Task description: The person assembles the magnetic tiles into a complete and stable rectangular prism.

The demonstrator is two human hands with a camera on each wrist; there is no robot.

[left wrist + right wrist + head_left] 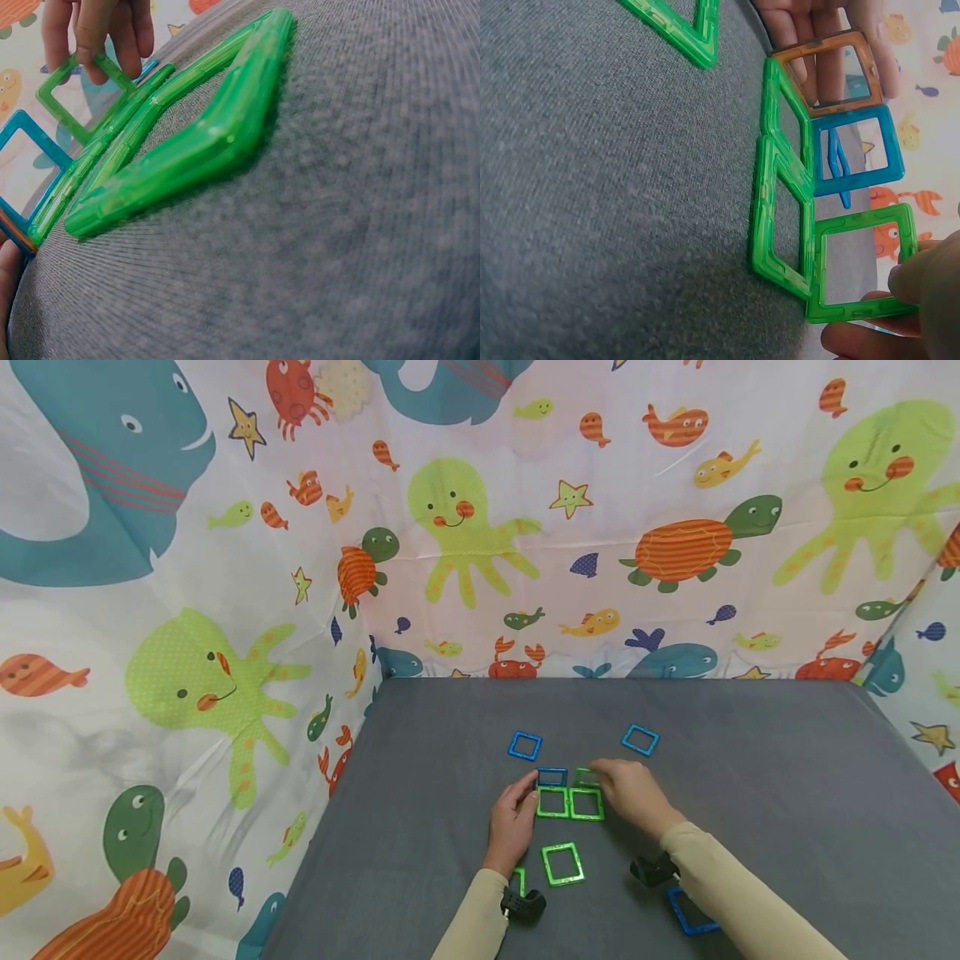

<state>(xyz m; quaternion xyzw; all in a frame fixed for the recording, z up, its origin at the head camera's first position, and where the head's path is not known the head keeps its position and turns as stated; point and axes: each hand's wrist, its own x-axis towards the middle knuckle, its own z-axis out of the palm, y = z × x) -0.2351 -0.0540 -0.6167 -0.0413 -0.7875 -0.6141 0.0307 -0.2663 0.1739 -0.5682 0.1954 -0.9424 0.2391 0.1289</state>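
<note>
Two green square magnetic tiles [553, 816] lie flat side by side, edges touching. Along their far side a blue square tile [896, 146] stands upright. My right hand [633, 793] pinches an upright green square tile [817, 262] between thumb and fingers, its lower edge at the flat right-hand tile, beside the blue one. On the left side an orange square tile [855, 105] stands upright next to the blue one. My left hand [512, 822] rests against its outer face with fairly straight fingers, seen through the frame in the right wrist view.
Two blue tiles [522, 757] lie behind the build on the grey cloth. Nearer me is a loose green tile [546, 867]. Another green tile [521, 881] is partly under my left wrist, and a blue tile [701, 930] partly under my right forearm. Patterned curtains [480, 627] surround the table.
</note>
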